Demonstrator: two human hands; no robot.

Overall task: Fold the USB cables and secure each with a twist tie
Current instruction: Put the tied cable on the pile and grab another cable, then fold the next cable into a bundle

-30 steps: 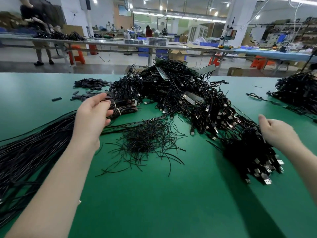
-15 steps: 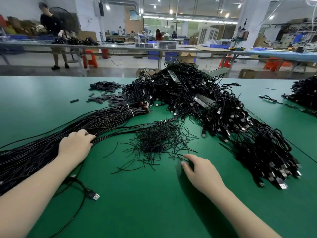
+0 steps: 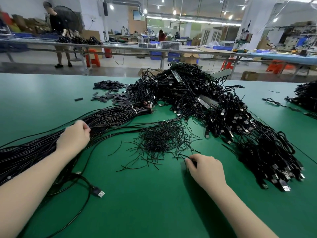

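Selecting cable and tie
Left hand (image 3: 73, 136) fingers curled on limp black USB cables (image 3: 109, 115); right hand (image 3: 205, 169) fingers pinching thin, bendable black twist tie (image 3: 180, 156) mid-length.

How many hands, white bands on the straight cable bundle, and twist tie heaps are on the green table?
Hands: 2, left hand gripping the cable bundle, right hand pinching a twist tie
White bands: 2
Twist tie heap: 1
Total: 5

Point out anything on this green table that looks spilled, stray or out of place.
The twist ties are not in a neat heap: loose ones are strewn across the green table toward the right hand. One small black piece lies alone, apart from the heap of black pieces. Nothing looks damaged.
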